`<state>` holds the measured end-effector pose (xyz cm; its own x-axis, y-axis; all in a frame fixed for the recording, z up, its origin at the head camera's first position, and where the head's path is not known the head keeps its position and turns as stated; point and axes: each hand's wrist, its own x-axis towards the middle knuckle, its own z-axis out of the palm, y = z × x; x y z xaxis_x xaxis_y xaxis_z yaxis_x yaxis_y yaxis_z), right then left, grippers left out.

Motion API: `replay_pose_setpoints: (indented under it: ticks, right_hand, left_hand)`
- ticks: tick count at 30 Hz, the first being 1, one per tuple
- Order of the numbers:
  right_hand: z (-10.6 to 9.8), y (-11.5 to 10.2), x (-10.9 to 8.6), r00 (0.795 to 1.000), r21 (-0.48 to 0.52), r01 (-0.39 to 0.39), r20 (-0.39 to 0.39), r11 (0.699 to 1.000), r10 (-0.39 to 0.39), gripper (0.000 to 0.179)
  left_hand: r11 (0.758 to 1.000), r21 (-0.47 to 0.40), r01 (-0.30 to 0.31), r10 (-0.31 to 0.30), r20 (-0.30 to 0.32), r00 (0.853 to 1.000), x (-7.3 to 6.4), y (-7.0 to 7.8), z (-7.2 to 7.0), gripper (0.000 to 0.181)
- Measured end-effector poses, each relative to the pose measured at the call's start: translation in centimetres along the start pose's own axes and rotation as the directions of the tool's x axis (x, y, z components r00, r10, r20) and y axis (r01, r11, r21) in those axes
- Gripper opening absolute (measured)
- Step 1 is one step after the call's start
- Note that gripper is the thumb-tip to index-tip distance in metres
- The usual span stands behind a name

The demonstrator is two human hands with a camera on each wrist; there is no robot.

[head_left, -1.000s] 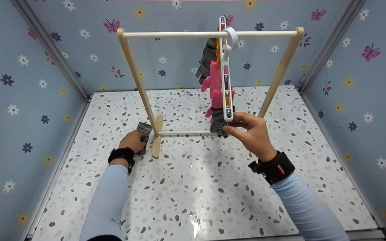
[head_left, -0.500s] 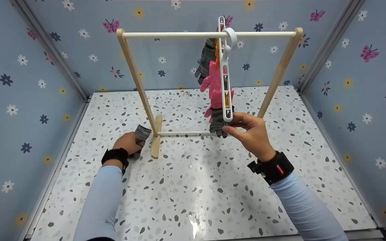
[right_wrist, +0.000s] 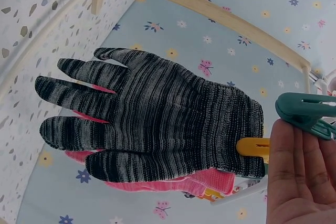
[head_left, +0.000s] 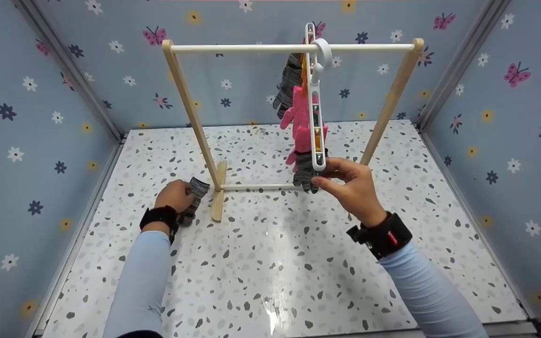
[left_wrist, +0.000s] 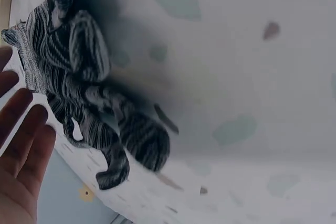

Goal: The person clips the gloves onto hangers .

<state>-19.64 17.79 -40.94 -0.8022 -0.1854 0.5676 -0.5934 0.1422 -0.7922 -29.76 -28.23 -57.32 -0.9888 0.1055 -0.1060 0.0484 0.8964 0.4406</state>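
Note:
A grey-black striped knit glove (head_left: 198, 188) is at the left of the rack's foot. My left hand (head_left: 174, 195) pinches it near the cuff; the left wrist view shows crumpled glove fingers (left_wrist: 89, 77) just beyond my fingers, thumb hidden. A white clip hanger (head_left: 316, 117) hangs from the rack bar, seen end-on. My right hand (head_left: 352, 188) holds a green clip (right_wrist: 307, 109) at its near end; the thumb is out of the right wrist view. Beside it a grey striped glove (right_wrist: 152, 119) hangs from a yellow clip (right_wrist: 253, 147), with pink gloves (head_left: 301, 115) behind.
The wooden rack has a white top bar (head_left: 247, 48), two slanting posts (head_left: 190, 112) and a low crossbar (head_left: 261, 187). Another grey glove (head_left: 290, 84) hangs at the hanger's far end. Flowered blue walls (head_left: 237, 94) enclose the speckled table (head_left: 251, 263).
My left hand has drawn the loose grey glove leftward, away from the rack's foot. My right hand has stayed at the hanger's near end.

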Motion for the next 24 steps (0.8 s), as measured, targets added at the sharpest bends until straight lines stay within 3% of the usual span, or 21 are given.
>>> replay_pose_setpoints:
  ticks: [5, 9, 16, 24]
  right_hand:
    - [0.0, 0.0, -0.1, 1.000, -0.005, 0.009, -0.002, 1.000, -0.009, 0.031]
    - [0.1, -0.1, 0.0, 1.000, -0.005, 0.023, -0.002, 1.000, -0.023, 0.031]
    - [0.0, -0.2, 0.0, 1.000, -0.014, 0.022, 0.006, 1.000, -0.022, 0.031]
    - [-0.2, -0.3, -0.1, 1.000, -0.018, 0.015, 0.007, 1.000, -0.015, 0.031]
  left_hand:
    - [0.999, 0.020, 0.044, -0.042, -0.078, 0.996, 0.1, 0.3, 0.9, 0.045]
    - [0.994, 0.062, 0.088, -0.083, -0.092, 0.992, 0.5, 0.2, 1.6, 0.056]
    - [0.983, 0.125, 0.132, -0.129, -0.037, 0.991, 1.1, -0.3, 2.2, 0.062]
    - [0.984, 0.089, 0.152, -0.159, 0.074, 0.985, 1.3, -0.3, 1.5, 0.068]
